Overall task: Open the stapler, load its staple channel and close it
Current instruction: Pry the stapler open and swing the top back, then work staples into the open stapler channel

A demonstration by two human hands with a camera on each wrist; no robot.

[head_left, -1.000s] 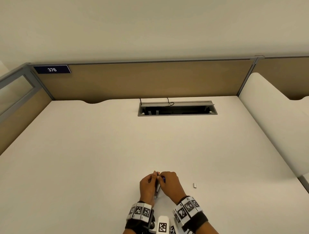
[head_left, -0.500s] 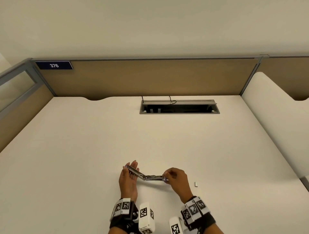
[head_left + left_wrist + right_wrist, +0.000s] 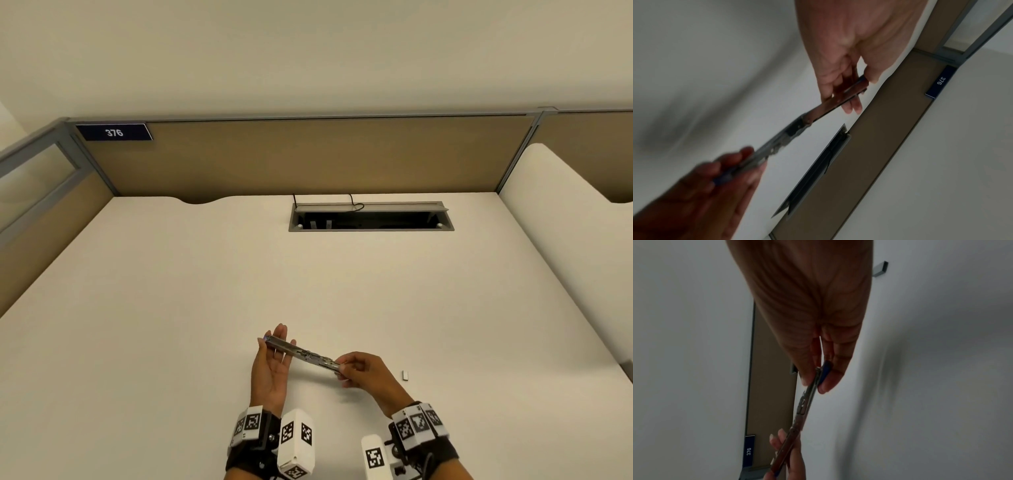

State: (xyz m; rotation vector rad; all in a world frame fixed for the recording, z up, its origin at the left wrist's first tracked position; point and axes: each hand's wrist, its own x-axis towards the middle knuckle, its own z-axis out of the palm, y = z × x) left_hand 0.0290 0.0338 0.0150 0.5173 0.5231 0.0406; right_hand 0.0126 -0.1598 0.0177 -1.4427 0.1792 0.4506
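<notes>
Head view: the stapler (image 3: 303, 356) is swung wide open, held up over the surface (image 3: 171, 308) by both hands.

The right hand (image 3: 364, 373) pinches one end; the left hand (image 3: 272, 368) lies flat under the other end with its fingers straight. The stapler makes one long line from grip to grip. Keep it level, channel up. The little staple strip (image 3: 406, 374) lies just past the right hand; I think it goes in next.
</notes>
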